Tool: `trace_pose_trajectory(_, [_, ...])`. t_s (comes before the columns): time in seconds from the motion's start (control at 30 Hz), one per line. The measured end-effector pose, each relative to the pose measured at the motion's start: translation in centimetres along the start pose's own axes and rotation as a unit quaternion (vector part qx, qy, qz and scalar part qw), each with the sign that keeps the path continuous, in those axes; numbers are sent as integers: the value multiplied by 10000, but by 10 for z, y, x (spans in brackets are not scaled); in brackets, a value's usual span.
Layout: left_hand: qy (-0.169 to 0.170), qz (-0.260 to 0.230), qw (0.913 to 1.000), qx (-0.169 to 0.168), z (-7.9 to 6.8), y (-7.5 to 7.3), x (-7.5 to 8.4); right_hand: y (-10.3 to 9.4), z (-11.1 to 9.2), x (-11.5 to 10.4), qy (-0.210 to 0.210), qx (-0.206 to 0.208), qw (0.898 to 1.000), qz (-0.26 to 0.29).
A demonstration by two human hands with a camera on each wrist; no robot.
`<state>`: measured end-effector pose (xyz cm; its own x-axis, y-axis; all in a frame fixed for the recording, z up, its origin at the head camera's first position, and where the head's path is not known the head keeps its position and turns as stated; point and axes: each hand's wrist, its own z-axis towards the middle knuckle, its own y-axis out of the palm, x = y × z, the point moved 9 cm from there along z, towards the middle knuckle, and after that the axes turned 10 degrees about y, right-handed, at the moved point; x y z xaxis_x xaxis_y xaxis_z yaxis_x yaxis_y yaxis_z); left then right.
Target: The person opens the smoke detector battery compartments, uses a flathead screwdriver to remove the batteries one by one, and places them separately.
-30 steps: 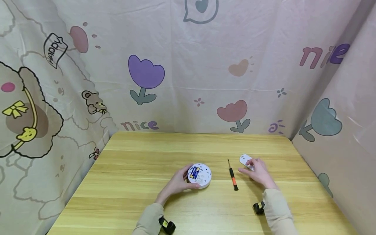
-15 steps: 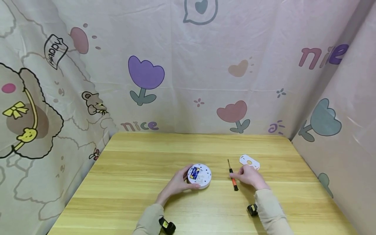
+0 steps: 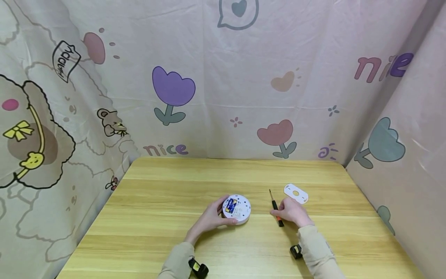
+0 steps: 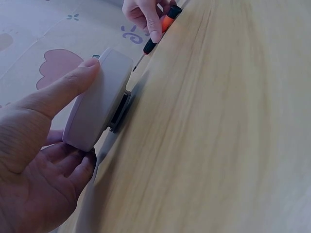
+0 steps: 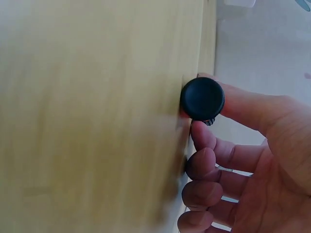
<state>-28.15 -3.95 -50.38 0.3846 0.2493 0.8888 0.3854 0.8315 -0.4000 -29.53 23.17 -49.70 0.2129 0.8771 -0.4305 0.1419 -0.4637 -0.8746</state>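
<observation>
Pinching screwdriver [image 3: 275, 204] w/ R hand [image 3: 292, 211]. L hand [image 3: 211, 216] grips rnd wht unit [image 3: 241, 208], left of screwdriver. Wht plate [image 3: 301, 196] flat on table [image 3: 174, 186], far right.

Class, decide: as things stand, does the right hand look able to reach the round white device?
Probably yes. The right hand pinches the screwdriver, but only bare tabletop shows between that tool and the round white device, whose right edge the left hand leaves uncovered.

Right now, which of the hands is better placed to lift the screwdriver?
Probably the right hand: it pinches the screwdriver, while the left hand, farther away, holds the round white device.
</observation>
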Motion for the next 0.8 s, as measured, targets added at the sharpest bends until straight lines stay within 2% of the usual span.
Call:
trace_pose_trajectory(0.17, [-24,-2,10000,7,-1,-1,1,-2,-3,-3,-191,141,9997,-5])
trace_pose_trajectory(0.5, [0,-33,10000,26,-2,-1,2,-1,-4,-5,-225,267,9994,27])
trace_pose_trajectory(0.63, [29,-47,10000,49,-2,-1,2,-4,-3,-5,-272,409,9985,237])
trace_pose_trajectory(0.8, [-47,-33,9999,93,-2,-2,1,-11,-3,-8,-489,632,9935,809])
